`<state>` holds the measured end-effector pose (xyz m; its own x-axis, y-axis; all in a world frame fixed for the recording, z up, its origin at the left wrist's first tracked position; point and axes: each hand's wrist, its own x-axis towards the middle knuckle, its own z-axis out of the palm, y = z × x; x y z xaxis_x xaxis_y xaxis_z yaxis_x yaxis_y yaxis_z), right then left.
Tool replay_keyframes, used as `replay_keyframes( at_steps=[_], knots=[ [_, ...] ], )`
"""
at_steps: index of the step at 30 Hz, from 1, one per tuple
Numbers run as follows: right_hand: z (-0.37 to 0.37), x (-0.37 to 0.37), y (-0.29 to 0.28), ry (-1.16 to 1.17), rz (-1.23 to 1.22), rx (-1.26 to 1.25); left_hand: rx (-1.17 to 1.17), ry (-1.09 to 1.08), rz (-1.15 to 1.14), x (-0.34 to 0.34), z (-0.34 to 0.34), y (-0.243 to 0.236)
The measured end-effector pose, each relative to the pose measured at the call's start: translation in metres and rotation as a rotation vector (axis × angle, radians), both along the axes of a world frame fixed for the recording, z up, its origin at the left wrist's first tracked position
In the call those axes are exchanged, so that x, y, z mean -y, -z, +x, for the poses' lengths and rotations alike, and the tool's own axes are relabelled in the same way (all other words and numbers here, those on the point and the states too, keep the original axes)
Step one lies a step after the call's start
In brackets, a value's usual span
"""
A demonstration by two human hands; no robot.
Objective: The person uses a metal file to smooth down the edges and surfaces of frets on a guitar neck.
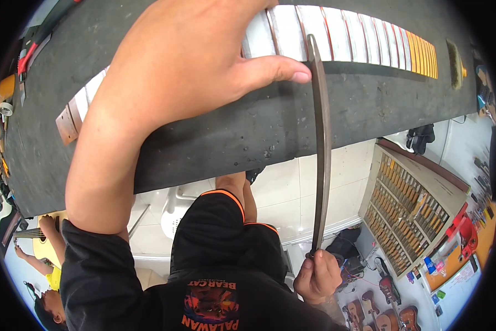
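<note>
A long fretboard (339, 38) lies across the dark work mat, with white tape strips between its frets and yellow tape near its right end. My left hand (187, 60) spreads over its middle, thumb stretched out along the near edge, while the other fingers run out past the top of the picture. A long, narrow dark metal file (321, 149) crosses from the fretboard toward me. Its far tip is over the taped frets, close beside my left thumb. My right hand (318, 276) is closed round the file's near end.
A brush (456, 65) lies on the dark bench top (226, 149) at right. Red-handled tools (24, 58) and a tape roll (5, 108) are at left. Below right stand a compartmented rack (408, 204) and several guitars (386, 317). Another person (52, 300) with an acoustic guitar is lower left.
</note>
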<state>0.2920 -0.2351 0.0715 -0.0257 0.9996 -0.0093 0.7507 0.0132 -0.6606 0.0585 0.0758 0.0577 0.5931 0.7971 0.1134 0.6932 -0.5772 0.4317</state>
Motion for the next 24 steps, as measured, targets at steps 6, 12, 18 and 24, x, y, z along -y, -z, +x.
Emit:
replay_keyframes(
  at_steps=[6,12,18,24],
  knots=[
    [-0.006,-0.002,-0.007,-0.007,-0.019,0.041,-0.038,0.003,-0.014,-0.002,-0.001,-0.005],
    [-0.022,0.005,-0.009,0.016,-0.023,0.130,0.000,0.008,-0.098,-0.006,-0.005,-0.010],
    [-0.043,-0.067,-0.003,0.046,0.046,0.154,0.116,0.070,-0.041,-0.006,-0.015,0.007],
    [-0.061,-0.113,-0.004,0.064,0.047,0.184,0.140,0.068,-0.031,-0.008,-0.020,0.014]
  ],
)
